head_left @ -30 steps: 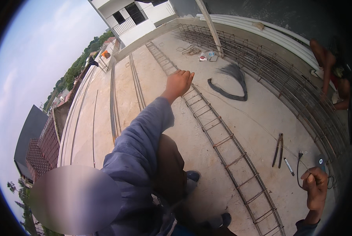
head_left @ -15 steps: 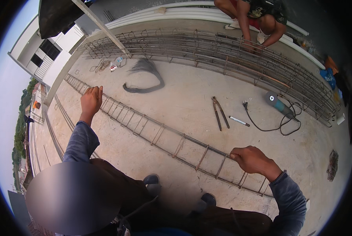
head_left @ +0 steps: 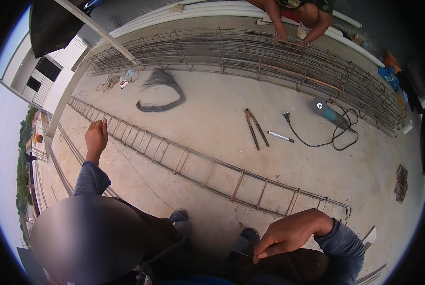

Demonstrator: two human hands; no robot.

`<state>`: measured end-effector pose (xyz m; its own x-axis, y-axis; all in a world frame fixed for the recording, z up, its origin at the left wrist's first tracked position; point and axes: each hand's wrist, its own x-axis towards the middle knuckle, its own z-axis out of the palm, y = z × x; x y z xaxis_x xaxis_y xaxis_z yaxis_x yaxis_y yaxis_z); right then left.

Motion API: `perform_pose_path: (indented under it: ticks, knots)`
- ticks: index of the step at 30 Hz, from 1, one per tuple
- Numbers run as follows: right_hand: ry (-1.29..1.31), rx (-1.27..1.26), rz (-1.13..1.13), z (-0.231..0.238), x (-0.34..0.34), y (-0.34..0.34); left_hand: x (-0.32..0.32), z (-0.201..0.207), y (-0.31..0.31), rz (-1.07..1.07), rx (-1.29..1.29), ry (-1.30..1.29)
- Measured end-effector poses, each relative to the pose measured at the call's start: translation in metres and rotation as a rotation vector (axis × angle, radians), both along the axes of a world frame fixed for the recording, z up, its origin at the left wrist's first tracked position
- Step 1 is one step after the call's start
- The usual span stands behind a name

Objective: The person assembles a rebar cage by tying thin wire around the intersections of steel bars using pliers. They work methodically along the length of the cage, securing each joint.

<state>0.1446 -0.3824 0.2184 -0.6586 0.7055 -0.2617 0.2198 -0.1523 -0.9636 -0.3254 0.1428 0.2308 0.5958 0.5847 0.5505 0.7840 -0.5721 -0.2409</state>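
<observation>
One thin wire (head_left: 143,175) runs between left hand (head_left: 96,137) and right hand (head_left: 291,235), both apparently pinching it; slack could let it catch the shoes (head_left: 180,217). Counted left to right: two hands, one dark bundle (head_left: 162,80), two shoes, one steel ladder (head_left: 237,184), one pair of pliers (head_left: 249,116), one marker (head_left: 281,136), one grinder (head_left: 330,114).

Passable over floor (head_left: 207,126) between rebar ladder (head_left: 238,184) and pincers (head_left: 249,117); marker (head_left: 281,136), corded grinder (head_left: 333,115) obstruct to the right, long rebar cages (head_left: 250,59) behind.

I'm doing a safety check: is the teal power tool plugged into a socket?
No, the plug of the teal power tool lies loose on the concrete floor, connected to nothing.
</observation>
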Motion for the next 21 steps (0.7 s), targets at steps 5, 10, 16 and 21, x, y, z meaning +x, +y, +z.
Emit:
perform_pose_path:
  ticks: [5, 10, 16, 21]
  knots:
    - [-0.434, 0.209, -0.799, -0.010, 0.077, 0.009, 0.013, 0.002, 0.002, 0.035, -0.017, -0.015]
    - [-0.233, 0.050, 0.048, -0.017, -0.003, -0.005, -0.007, -0.001, 0.014, 0.096, 0.026, 0.034]
    - [-0.703, 0.349, -0.491, -0.026, 0.053, -0.014, -0.008, -0.011, 0.013, 0.128, 0.008, 0.056]
    - [-0.047, 0.059, 0.064, 0.030, 0.016, -0.005, -0.025, -0.004, 0.018, 0.190, 0.033, 0.013]
